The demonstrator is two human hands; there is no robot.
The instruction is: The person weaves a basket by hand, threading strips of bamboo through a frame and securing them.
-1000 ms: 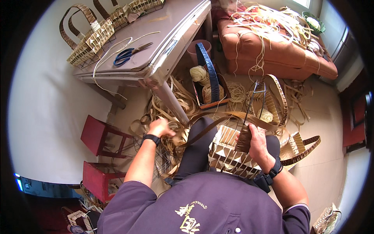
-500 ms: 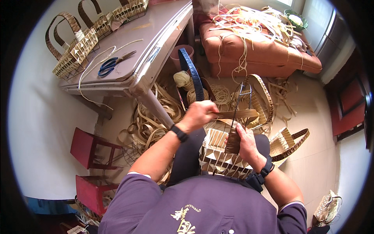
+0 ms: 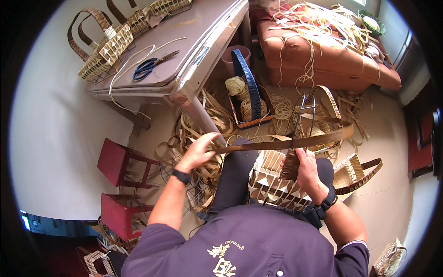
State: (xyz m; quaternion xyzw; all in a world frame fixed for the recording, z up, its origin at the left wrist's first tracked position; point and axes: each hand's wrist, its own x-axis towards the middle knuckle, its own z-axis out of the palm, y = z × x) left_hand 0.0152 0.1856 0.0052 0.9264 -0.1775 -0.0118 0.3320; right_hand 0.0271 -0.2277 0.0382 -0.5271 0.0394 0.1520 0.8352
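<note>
A basket (image 3: 263,182) of pale woven strips on a wire frame rests in my lap. Its thin dark handle wire (image 3: 314,115) stands up, the lower part wrapped in brown strip (image 3: 290,167). My right hand (image 3: 306,170) is closed round that wrapped part. Out to the left, my left hand (image 3: 198,151) has the end of a long flat brown strip (image 3: 258,146) between its lower fingers and thumb, with the index finger stretched out. From there the strip crosses in front of the handle and loops back on the right.
Scissors (image 3: 153,64) and finished baskets (image 3: 106,53) lie on the table (image 3: 184,34) at left. Loose strips (image 3: 212,111) cover the floor beneath. Around me are a basket with twine balls (image 3: 253,122), red stools (image 3: 122,161), another basket (image 3: 348,173) and a strip-laden armchair (image 3: 318,64).
My left hand has moved left and slightly down, away from the handle, drawing out a longer stretch of brown strip. The right hand keeps its grip. The whole view has shifted a little.
</note>
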